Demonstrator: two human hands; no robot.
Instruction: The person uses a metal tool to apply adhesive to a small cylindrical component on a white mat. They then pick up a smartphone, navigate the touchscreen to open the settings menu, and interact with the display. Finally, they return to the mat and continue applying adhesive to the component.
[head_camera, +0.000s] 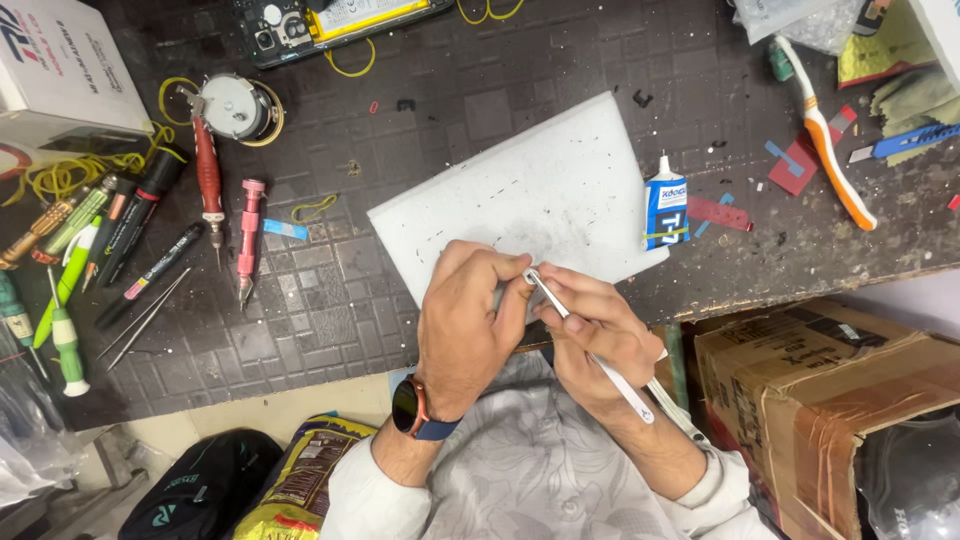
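Tweezers (590, 345), white and slim, lie diagonally at lower centre of the frame, tips up-left, tail down-right. Right hand (597, 340) has its fingers closed around the tweezers' shaft. Left hand (468, 325) sits just beside it, thumb and forefinger pinched shut at the tweezer tips; whatever is between them is too small to tell. A dark smartwatch (408, 407) is on the left wrist.

Both hands hover over the near edge of a white board (540, 190), which lies tilted on the dark table (330, 300). A small glue bottle (664, 205) with blue label lies at the board's right edge. Farther right: an orange-and-white toothbrush (832, 150). Left of the board: a pink screwdriver (247, 240), a red screwdriver (208, 185). Lower right: a cardboard box (810, 395).
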